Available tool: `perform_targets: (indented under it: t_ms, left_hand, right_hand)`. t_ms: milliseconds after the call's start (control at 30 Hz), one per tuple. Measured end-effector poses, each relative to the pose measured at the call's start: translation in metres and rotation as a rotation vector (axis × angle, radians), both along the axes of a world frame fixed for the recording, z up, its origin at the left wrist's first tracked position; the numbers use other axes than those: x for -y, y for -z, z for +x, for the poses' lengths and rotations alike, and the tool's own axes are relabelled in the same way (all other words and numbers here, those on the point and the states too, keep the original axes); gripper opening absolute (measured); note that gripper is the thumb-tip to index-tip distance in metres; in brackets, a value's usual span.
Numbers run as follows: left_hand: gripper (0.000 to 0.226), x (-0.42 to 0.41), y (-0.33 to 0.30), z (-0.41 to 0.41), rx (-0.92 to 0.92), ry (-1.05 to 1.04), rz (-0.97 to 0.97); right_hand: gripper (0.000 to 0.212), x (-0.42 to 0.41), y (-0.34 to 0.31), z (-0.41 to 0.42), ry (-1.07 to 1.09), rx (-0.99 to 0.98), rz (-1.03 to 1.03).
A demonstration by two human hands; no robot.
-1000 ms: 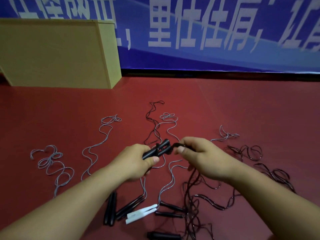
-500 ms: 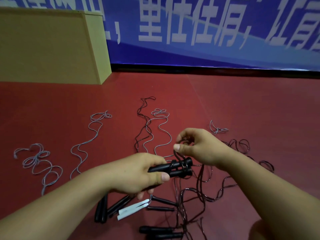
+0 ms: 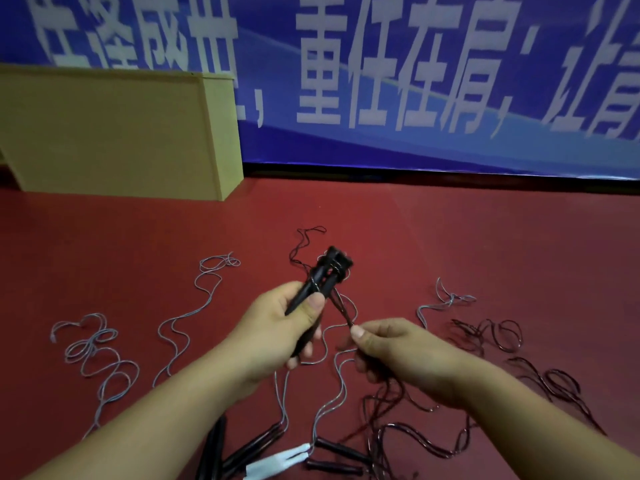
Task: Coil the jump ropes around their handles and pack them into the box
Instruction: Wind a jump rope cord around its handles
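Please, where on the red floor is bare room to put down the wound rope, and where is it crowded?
Bare floor lies between the banner and the ropes, and right of the yellow box. Near the hands it is crowded: grey ropes at left, dark ropes at right, loose handles below.

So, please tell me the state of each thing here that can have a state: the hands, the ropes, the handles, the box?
left hand: grips the black handles
black handles: held together, a few cord turns wound
right hand: pinches the dark cord
dark cord: taut from handles to fingers
grey ropes: loose on the floor, uncoiled
white handles: lying on the floor
box: standing; inside hidden
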State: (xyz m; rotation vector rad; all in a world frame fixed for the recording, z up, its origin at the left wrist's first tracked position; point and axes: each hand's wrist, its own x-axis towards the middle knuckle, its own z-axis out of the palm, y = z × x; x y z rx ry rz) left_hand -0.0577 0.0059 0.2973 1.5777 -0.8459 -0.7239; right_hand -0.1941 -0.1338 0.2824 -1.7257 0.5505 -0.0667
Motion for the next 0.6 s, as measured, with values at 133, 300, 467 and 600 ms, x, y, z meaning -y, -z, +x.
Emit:
perform_targets:
  t_ms: [133,300,467,600]
  left_hand:
    - [0.018,-0.004,0.007,0.012,0.019,-0.129,0.031]
    - [0.017,-0.007,0.014,0.019,0.023,-0.186,0.098]
    - [0.018,-0.009,0.012,0.021,-0.002,-0.222,0.098]
    - [0.022,-0.008,0.007,0.019,-0.194,-0.243,0.019]
  right_hand:
    - [0.017,-0.003,0.001,0.005,0.056,0.033,-0.034]
    - [0.010,0.000,0.002,0.006,0.075,0.065,-0.320]
    - [0.009,0.003,0.004,0.008,0.093,0.028,-0.615]
    - [0.008,0.008,0.000,0.004,0.132,0.007,-0.709]
